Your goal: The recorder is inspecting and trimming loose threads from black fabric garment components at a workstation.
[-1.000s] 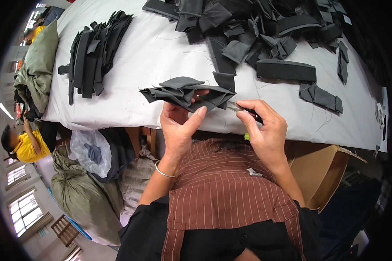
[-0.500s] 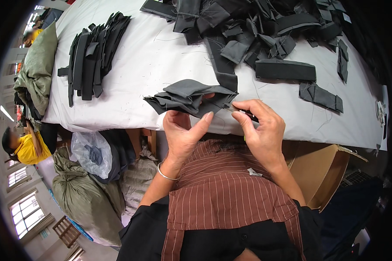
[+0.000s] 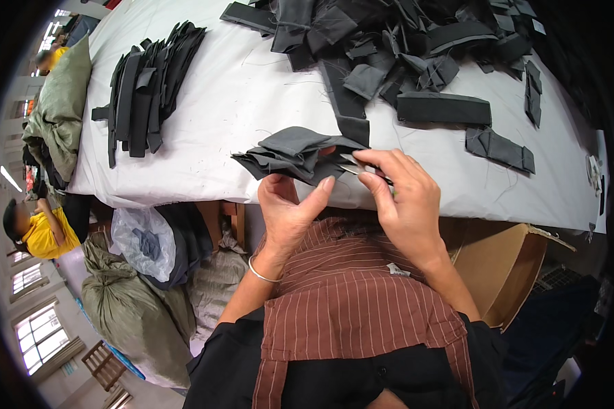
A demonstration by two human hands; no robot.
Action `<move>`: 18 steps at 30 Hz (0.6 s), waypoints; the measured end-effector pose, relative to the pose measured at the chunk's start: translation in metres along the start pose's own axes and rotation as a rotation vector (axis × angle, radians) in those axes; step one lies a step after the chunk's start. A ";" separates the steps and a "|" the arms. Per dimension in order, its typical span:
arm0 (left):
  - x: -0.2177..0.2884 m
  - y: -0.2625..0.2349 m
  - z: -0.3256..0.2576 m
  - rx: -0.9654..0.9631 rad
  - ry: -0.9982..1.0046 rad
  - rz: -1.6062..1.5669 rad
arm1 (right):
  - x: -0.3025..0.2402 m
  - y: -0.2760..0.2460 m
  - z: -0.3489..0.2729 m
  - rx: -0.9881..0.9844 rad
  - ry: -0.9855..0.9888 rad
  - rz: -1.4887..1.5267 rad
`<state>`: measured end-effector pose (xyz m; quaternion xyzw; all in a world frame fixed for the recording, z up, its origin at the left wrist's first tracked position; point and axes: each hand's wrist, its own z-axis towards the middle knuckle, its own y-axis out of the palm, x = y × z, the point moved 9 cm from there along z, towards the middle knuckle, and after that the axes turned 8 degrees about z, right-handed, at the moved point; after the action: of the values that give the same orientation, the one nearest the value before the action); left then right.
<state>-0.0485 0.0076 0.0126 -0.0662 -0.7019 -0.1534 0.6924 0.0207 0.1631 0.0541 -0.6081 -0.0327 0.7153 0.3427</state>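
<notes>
Over the near edge of the table, my left hand (image 3: 284,208) pinches a folded dark grey fabric piece (image 3: 290,144) from below, thumb on the near side. One fingertip pokes out between its layers. Loose threads trail from its frayed edges. My right hand (image 3: 411,201) is closed around a small pair of thread snips (image 3: 350,168). Their two metal blades are apart and point left at the fabric's right edge. Most of the snips' handle is hidden by my fingers. A long dark strip (image 3: 344,95) stretches from the pile down to just behind the held piece.
A tangled pile of dark fabric pieces (image 3: 443,37) covers the far right of the white-covered table (image 3: 252,102). Stacked strips (image 3: 140,95) lie at left. Below the table stand a cardboard box (image 3: 501,273) and a tied sack (image 3: 133,313). Someone in yellow (image 3: 48,232) is at far left.
My right hand has shifted slightly left, and the snips' blades now show spread at the fabric's edge. The held fabric has moved a little to the right on its left side.
</notes>
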 end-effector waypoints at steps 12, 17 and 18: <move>-0.002 0.002 -0.007 -0.070 0.006 0.116 | -0.010 0.021 0.003 -0.047 -0.082 -0.195; -0.005 0.000 -0.006 -0.035 -0.003 0.087 | -0.011 0.022 0.003 -0.047 -0.097 -0.236; -0.005 0.002 -0.007 -0.071 0.015 0.114 | -0.011 0.022 0.004 -0.047 -0.099 -0.245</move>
<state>-0.0413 0.0079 0.0074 -0.1297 -0.6860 -0.1389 0.7024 0.0077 0.1419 0.0544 -0.5714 -0.1405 0.6962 0.4112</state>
